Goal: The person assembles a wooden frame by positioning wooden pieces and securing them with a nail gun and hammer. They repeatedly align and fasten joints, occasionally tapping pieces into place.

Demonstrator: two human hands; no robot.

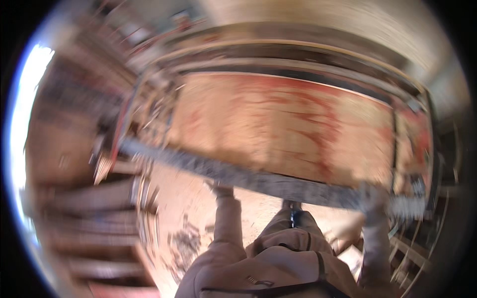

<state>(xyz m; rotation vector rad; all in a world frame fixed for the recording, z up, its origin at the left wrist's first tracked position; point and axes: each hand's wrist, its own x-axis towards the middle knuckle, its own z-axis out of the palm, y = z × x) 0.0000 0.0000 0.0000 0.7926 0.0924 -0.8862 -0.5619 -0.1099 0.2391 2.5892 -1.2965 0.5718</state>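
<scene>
A long, mottled grey beam [268, 185] runs from left to right in front of me, along the near side of a broad bed with a tan, red-streaked surface [278, 124]. My left hand [219, 187] meets the beam's near edge left of its middle, closed at it, its fingertips hidden. Toward the right end, my right hand [372, 197] lies over the beam and grips it. Motion blur smears both hands. Whether the beam is loose or part of the bed's frame cannot be made out.
Dark rails [298, 52] border the bed's far side. Scraps and offcuts [184, 243] litter the dusty floor by my left arm. Stacked boards [99, 233] stand at the left. A slatted wooden frame [407, 253] sits at the lower right.
</scene>
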